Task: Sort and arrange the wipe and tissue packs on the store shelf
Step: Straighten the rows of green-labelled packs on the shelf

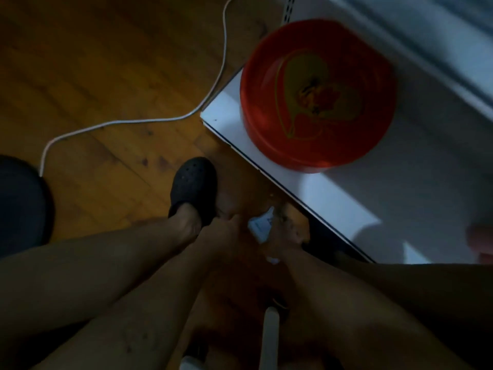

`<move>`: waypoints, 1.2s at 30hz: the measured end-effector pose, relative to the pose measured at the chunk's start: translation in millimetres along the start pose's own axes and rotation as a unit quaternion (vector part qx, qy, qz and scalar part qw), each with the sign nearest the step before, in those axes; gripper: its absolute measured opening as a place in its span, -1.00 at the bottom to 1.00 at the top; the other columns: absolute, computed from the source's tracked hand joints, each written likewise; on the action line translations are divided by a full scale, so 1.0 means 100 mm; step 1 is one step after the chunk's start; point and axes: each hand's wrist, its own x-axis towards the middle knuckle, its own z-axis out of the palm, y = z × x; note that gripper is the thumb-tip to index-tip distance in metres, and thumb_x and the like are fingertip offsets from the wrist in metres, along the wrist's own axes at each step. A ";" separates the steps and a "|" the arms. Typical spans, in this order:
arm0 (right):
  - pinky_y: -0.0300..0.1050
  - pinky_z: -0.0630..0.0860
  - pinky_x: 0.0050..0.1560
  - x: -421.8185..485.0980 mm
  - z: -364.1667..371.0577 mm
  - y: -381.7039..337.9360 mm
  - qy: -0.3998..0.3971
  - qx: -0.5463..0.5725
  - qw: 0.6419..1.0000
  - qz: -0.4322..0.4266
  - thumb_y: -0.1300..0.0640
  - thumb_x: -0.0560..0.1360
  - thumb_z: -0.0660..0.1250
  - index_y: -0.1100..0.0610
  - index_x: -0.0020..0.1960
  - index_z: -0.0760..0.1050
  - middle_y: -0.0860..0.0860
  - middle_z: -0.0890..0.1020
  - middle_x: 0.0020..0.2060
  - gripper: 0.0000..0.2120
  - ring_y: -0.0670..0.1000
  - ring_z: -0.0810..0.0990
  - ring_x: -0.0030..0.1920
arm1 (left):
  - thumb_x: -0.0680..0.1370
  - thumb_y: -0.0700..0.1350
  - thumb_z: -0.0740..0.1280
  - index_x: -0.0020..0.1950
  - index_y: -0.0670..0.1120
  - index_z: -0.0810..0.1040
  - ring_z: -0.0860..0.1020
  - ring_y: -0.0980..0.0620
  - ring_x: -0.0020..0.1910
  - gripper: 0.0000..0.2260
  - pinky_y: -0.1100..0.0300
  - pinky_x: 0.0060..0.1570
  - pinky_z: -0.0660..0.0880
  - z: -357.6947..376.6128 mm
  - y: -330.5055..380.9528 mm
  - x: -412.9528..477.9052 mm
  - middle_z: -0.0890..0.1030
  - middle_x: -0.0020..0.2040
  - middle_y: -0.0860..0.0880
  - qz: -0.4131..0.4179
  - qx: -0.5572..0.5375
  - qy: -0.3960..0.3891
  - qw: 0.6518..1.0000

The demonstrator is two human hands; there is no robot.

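The view is dark and blurred, looking straight down at a wooden floor. A small white pack point(260, 227) lies low by the floor, just in front of the white bottom shelf point(333, 198). My right hand point(286, 233) is wrapped round the pack, and white shows above and below its fingers. My left hand point(230, 227) reaches in from the left and meets the pack's left edge; its fingers are too blurred to read. Both forearms stretch down from the bottom of the frame.
A round red tin point(317, 94) stands on the shelf's left end. A white cable point(149, 121) snakes across the floor. My foot in a black clog point(193, 186) is left of the hands. A dark round object point(21, 204) sits at the left edge.
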 end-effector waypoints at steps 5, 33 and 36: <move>0.02 0.58 0.06 -0.57 -0.63 -0.29 -0.220 0.351 0.910 -0.020 0.02 0.30 0.51 0.17 0.28 0.49 0.14 0.60 0.07 -0.41 0.10 0.58 -0.06 | 0.50 0.05 0.39 0.42 -0.09 0.31 0.43 -0.17 0.28 -0.44 -0.03 0.15 0.43 -0.65 0.18 -0.45 0.39 0.31 -0.13 0.003 0.017 0.063 0.998; -0.08 0.51 -0.18 -3.40 -4.14 -0.10 0.373 0.133 0.853 -0.339 -0.01 0.31 0.55 0.06 -0.09 0.54 -0.01 0.63 -0.19 -0.71 0.01 0.60 -0.18 | 0.43 0.04 0.49 0.23 0.02 0.51 0.50 0.13 0.20 -0.59 0.07 0.17 0.50 -2.57 1.89 -2.36 0.55 0.22 0.08 0.350 -0.251 0.459 0.777; -0.20 0.39 -0.16 -3.33 -4.62 0.03 0.457 0.103 0.830 -0.302 0.01 0.33 0.55 0.03 0.02 0.55 -0.05 0.61 -0.11 -0.68 -0.05 0.55 -0.13 | 0.47 0.15 0.42 0.35 0.09 0.41 0.37 0.02 0.35 -0.51 0.02 0.24 0.42 -2.80 2.01 -2.22 0.42 0.36 0.02 0.339 -0.169 0.502 0.777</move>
